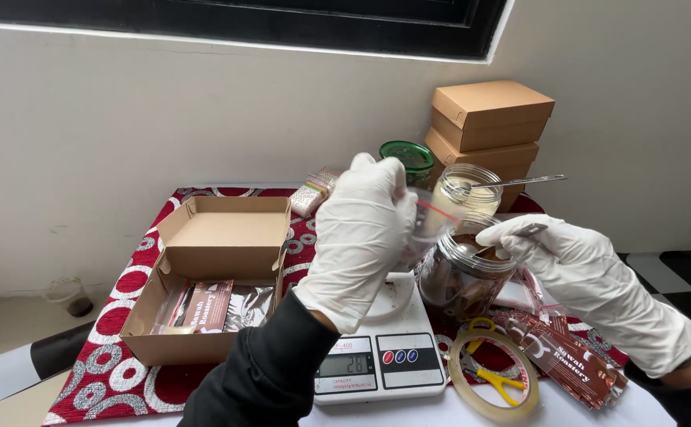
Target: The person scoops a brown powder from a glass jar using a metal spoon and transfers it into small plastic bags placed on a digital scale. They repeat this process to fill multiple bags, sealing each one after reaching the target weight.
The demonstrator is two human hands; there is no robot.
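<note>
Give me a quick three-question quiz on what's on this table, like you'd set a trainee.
1. True or false: the open box left of the scale has packets inside.
2. Which jar does the right hand reach into with a spoon? A) the pale jar B) the dark jar C) the green-lidded jar
3. What does the left hand hold above the scale?

Key:
1. True: a brown packet and a silver packet lie in it.
2. B, the dark jar beside the scale.
3. A small clear bag with a red strip at its mouth.
</note>
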